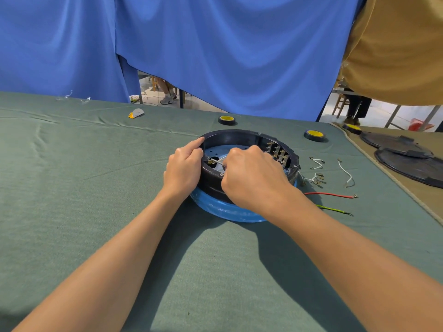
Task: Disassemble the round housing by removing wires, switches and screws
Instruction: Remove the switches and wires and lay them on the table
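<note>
The left hand [184, 168] curls over the rim of the round housing [239, 135], bracing it on the tabletop [96, 188] between both hands. Just right of its fingers, a thin shaft, probably a screwdriver [218, 162], meets a brass fitting [211, 161] inside the wall. The right hand [251, 176] is clenched around the hidden handle. This looks like the screw step, which needs steady turning under pressure. Beyond the right hand the switches [278, 153] are not yet out, and loose wires [346, 173] lie to its right.
</note>
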A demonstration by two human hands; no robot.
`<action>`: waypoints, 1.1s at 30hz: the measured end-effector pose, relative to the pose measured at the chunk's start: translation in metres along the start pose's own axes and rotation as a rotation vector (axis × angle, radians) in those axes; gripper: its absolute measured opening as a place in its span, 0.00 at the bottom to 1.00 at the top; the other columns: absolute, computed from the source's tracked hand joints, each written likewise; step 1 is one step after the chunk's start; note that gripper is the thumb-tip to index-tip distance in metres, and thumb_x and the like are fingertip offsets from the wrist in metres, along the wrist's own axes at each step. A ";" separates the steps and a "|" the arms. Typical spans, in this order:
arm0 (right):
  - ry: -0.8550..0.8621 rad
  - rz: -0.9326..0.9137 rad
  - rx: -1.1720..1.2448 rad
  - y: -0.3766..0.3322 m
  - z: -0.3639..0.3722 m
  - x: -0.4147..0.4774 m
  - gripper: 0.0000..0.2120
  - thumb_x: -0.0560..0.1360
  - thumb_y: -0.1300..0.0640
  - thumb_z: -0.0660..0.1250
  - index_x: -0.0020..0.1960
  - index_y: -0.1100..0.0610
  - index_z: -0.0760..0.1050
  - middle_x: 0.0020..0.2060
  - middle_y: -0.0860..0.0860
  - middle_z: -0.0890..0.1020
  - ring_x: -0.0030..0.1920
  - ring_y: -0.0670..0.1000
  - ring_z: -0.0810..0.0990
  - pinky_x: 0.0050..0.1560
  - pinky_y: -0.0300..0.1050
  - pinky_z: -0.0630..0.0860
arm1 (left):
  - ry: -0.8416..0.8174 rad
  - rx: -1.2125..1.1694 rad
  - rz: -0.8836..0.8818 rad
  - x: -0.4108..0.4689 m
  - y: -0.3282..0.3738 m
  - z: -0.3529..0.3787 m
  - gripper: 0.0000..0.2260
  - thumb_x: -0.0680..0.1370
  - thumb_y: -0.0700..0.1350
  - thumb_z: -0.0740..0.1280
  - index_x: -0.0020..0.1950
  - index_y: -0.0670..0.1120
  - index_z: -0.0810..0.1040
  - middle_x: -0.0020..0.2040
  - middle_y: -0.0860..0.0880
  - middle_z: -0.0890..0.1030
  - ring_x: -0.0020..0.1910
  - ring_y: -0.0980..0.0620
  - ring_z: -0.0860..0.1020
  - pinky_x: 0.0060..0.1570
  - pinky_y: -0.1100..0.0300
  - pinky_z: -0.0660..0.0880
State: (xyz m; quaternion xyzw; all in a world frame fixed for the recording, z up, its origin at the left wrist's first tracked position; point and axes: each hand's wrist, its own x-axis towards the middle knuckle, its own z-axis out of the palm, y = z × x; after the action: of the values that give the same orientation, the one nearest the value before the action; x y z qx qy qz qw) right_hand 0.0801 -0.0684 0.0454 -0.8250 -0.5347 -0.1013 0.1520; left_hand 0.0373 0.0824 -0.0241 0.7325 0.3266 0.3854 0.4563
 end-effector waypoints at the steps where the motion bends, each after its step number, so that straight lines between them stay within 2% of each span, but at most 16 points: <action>1: -0.003 0.001 0.001 0.001 0.000 0.000 0.18 0.75 0.58 0.61 0.31 0.51 0.56 0.30 0.49 0.62 0.28 0.50 0.60 0.32 0.45 0.59 | 0.000 -0.004 0.000 0.000 0.000 0.000 0.28 0.70 0.52 0.54 0.69 0.54 0.76 0.62 0.47 0.81 0.62 0.43 0.77 0.64 0.43 0.71; 4: -0.015 0.005 -0.008 0.001 0.000 0.002 0.17 0.75 0.57 0.60 0.31 0.51 0.57 0.31 0.49 0.63 0.29 0.52 0.62 0.33 0.46 0.59 | 0.001 -0.006 0.001 -0.001 0.001 0.001 0.28 0.70 0.52 0.54 0.69 0.54 0.76 0.60 0.45 0.82 0.60 0.41 0.77 0.63 0.42 0.72; 6: -0.020 -0.004 -0.022 0.001 0.001 0.003 0.17 0.75 0.57 0.59 0.31 0.51 0.57 0.31 0.49 0.63 0.31 0.54 0.62 0.30 0.45 0.57 | 0.007 -0.001 0.002 -0.001 0.001 0.001 0.28 0.70 0.52 0.53 0.69 0.55 0.76 0.60 0.45 0.82 0.60 0.41 0.77 0.62 0.41 0.72; 9: -0.016 -0.023 -0.033 0.001 0.002 0.003 0.17 0.75 0.57 0.59 0.31 0.51 0.57 0.31 0.48 0.63 0.29 0.51 0.62 0.28 0.43 0.53 | 0.005 0.014 0.001 -0.001 0.001 0.000 0.29 0.70 0.52 0.53 0.69 0.55 0.76 0.61 0.46 0.81 0.61 0.43 0.77 0.63 0.43 0.71; 12: -0.021 -0.017 -0.020 0.000 0.001 0.004 0.17 0.75 0.57 0.59 0.31 0.50 0.57 0.31 0.48 0.62 0.34 0.56 0.66 0.33 0.46 0.60 | 0.002 0.013 -0.004 -0.001 0.002 0.000 0.29 0.70 0.52 0.53 0.69 0.54 0.75 0.63 0.47 0.80 0.62 0.45 0.76 0.65 0.44 0.70; 15: -0.026 -0.012 -0.010 -0.004 -0.002 0.004 0.18 0.74 0.58 0.61 0.32 0.50 0.54 0.31 0.49 0.59 0.37 0.58 0.65 0.38 0.49 0.63 | 0.003 0.011 -0.004 -0.002 0.003 0.000 0.29 0.70 0.52 0.53 0.69 0.54 0.76 0.64 0.48 0.80 0.63 0.47 0.76 0.66 0.45 0.69; 22: 0.003 -0.038 -0.030 -0.007 -0.002 0.001 0.19 0.74 0.58 0.61 0.33 0.51 0.52 0.31 0.49 0.58 0.40 0.57 0.65 0.39 0.50 0.64 | 0.001 -0.005 -0.013 -0.003 0.003 0.000 0.28 0.70 0.51 0.54 0.69 0.54 0.76 0.62 0.48 0.81 0.63 0.46 0.76 0.66 0.45 0.70; 26: -0.043 -0.024 -0.026 -0.004 -0.003 0.002 0.16 0.74 0.57 0.60 0.32 0.51 0.58 0.31 0.49 0.61 0.39 0.59 0.69 0.39 0.49 0.64 | 0.011 0.000 -0.005 -0.004 0.003 0.000 0.28 0.70 0.52 0.54 0.69 0.54 0.76 0.62 0.47 0.81 0.62 0.45 0.77 0.65 0.44 0.70; 27: -0.049 -0.018 -0.013 -0.002 -0.003 0.002 0.12 0.75 0.57 0.60 0.34 0.53 0.63 0.32 0.50 0.65 0.41 0.60 0.72 0.39 0.49 0.65 | 0.013 -0.002 -0.002 -0.004 0.002 0.000 0.28 0.70 0.52 0.54 0.69 0.54 0.76 0.61 0.47 0.82 0.62 0.44 0.77 0.64 0.44 0.71; 28: -0.056 -0.010 0.002 -0.001 -0.004 0.002 0.07 0.76 0.56 0.59 0.39 0.54 0.71 0.37 0.52 0.70 0.45 0.62 0.74 0.40 0.49 0.66 | 0.014 -0.004 -0.001 -0.004 0.001 0.000 0.28 0.70 0.52 0.54 0.69 0.54 0.76 0.61 0.47 0.82 0.61 0.43 0.77 0.63 0.43 0.71; 29: -0.070 0.007 0.010 0.000 -0.004 0.002 0.07 0.76 0.56 0.59 0.47 0.55 0.76 0.43 0.55 0.75 0.49 0.63 0.75 0.42 0.49 0.67 | 0.014 -0.004 0.000 -0.004 0.001 0.000 0.28 0.70 0.52 0.54 0.69 0.54 0.76 0.61 0.46 0.82 0.61 0.43 0.78 0.63 0.43 0.72; 31: -0.090 0.033 0.021 0.001 -0.005 0.003 0.13 0.77 0.55 0.59 0.58 0.55 0.77 0.54 0.58 0.77 0.54 0.64 0.75 0.45 0.50 0.68 | 0.014 -0.004 0.003 -0.004 0.001 0.001 0.27 0.71 0.52 0.54 0.69 0.54 0.76 0.60 0.46 0.82 0.60 0.42 0.78 0.62 0.42 0.72; 33: -0.092 0.030 0.021 0.000 -0.006 0.003 0.15 0.77 0.55 0.59 0.60 0.55 0.77 0.56 0.59 0.77 0.55 0.64 0.75 0.46 0.50 0.69 | 0.019 -0.004 0.003 -0.003 0.001 0.001 0.27 0.70 0.52 0.54 0.68 0.54 0.76 0.60 0.46 0.82 0.60 0.42 0.78 0.62 0.42 0.72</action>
State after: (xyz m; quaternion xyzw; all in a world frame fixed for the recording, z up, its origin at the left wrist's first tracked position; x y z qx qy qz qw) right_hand 0.0814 -0.0675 0.0518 -0.8350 -0.5298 -0.0554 0.1377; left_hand 0.0365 0.0796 -0.0244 0.7284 0.3291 0.3935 0.4541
